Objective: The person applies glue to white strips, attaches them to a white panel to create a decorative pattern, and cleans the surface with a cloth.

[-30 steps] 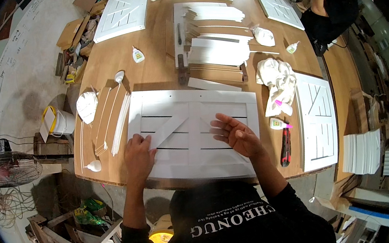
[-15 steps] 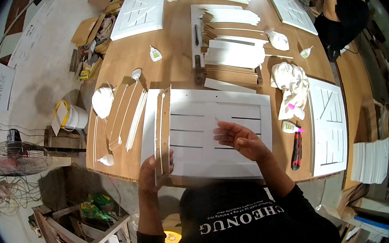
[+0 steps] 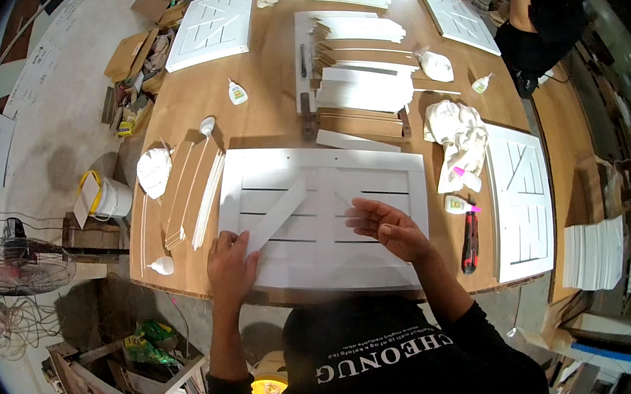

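Slat [image 3: 277, 215] under my left hand [image 3: 230, 265] — thin, light, stiff, I judge; fingers pinch its near end. Right hand [image 3: 390, 227] lies open, flat on the panel [image 3: 375, 171] just beside. Best held by the long edges.

Your setting: grey concrete floor [image 3: 51, 126] left of your grip | brown wooden worktable [image 3: 267, 109] running ahead of it | standing fan [image 3: 16, 266] and coiled cable [image 3: 8, 329] on the floor far left | wooden frame rack [image 3: 111, 380] below-left | stacked white boards [image 3: 594, 255] right | overhead light, hard shadows
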{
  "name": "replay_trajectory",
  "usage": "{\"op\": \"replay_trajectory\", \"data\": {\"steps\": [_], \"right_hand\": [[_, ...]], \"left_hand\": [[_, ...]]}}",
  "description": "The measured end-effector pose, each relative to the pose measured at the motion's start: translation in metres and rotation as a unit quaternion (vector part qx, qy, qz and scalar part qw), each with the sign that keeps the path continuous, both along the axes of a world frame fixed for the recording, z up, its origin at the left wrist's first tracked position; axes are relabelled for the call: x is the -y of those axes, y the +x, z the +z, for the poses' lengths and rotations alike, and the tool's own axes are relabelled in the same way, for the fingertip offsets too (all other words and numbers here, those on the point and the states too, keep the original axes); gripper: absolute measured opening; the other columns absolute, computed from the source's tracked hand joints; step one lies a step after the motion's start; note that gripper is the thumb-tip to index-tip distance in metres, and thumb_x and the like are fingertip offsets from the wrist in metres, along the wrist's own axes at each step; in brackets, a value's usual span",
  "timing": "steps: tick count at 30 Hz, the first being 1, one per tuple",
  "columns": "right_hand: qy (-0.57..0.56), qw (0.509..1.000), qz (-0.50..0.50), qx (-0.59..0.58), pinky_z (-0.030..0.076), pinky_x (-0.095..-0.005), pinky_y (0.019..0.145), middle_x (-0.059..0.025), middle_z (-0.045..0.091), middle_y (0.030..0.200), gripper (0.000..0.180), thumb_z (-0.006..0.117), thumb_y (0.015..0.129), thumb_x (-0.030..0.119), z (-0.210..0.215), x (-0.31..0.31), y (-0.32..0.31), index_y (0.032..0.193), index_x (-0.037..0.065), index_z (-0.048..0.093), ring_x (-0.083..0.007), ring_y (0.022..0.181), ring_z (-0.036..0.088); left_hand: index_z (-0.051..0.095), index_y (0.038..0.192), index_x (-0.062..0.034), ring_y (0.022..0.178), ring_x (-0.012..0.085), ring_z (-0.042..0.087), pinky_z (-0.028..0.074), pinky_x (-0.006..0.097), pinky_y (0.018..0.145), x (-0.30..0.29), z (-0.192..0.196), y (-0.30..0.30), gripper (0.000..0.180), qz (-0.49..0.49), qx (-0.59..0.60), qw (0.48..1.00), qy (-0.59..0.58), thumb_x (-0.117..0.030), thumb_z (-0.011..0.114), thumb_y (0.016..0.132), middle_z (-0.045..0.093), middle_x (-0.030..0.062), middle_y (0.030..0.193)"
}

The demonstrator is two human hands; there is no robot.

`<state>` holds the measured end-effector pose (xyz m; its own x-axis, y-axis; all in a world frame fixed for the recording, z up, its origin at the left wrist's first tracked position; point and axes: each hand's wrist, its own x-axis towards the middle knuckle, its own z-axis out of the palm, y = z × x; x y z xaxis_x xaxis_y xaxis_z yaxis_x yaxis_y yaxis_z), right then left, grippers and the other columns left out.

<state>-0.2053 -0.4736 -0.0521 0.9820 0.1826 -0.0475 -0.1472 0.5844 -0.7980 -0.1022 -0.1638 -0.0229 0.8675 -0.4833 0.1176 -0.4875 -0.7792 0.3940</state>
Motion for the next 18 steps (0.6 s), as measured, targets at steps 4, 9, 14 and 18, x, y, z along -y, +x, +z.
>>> {"op": "replay_trajectory", "data": {"steps": [4, 9, 14, 18], "right_hand": [[-0.002, 1.000, -0.005, -0.002, 0.034, -0.0388, 0.105, -0.0148, 0.046, 0.135, 0.071, 0.063, 0.084, 0.029, -0.005, 0.004, -0.001, 0.140, 0.000, 0.030, -0.0259, 0.124, 0.046], [0.002, 1.000, -0.016, -0.009, 0.034, -0.0390, 0.105, -0.0148, 0.046, 0.134, 0.070, 0.063, 0.085, 0.028, -0.005, 0.007, -0.003, 0.140, 0.001, 0.031, -0.0254, 0.123, 0.046], [-0.119, 0.992, -0.039, -0.001, 0.035, -0.0393, 0.103, -0.0145, 0.049, 0.132, 0.061, 0.063, 0.085, 0.022, -0.001, 0.006, 0.009, 0.136, 0.001, 0.038, -0.0248, 0.120, 0.048], [-0.441, 0.891, -0.069, 0.084, 0.038, -0.0379, 0.100, -0.0134, 0.052, 0.128, 0.052, 0.063, 0.082, 0.014, 0.021, 0.004, 0.041, 0.131, 0.004, 0.046, -0.0264, 0.117, 0.051]], "left_hand": [[0.062, 0.105, -0.0030, 0.088, 0.0285, 0.053, 0.044, 0.039, 0.076, 0.009, 0.002, 0.008, 0.039, -0.022, 0.017, 1.000, 0.011, -0.012, 0.072, 0.068, 0.053, 0.0101, 0.092], [0.063, 0.105, -0.0034, 0.088, 0.0280, 0.052, 0.043, 0.039, 0.077, 0.018, -0.002, 0.015, 0.039, -0.035, 0.026, 0.999, 0.031, -0.011, 0.073, 0.067, 0.053, 0.0094, 0.092], [0.063, 0.106, -0.0043, 0.087, 0.0287, 0.052, 0.043, 0.040, 0.076, 0.016, -0.017, 0.020, 0.040, -0.039, 0.015, 0.999, 0.031, -0.011, 0.072, 0.068, 0.053, 0.0100, 0.092], [0.063, 0.110, -0.0064, 0.089, 0.0299, 0.053, 0.043, 0.041, 0.077, 0.016, -0.018, 0.022, 0.044, -0.030, 0.000, 0.999, 0.029, -0.011, 0.073, 0.067, 0.054, 0.0118, 0.093]]}}
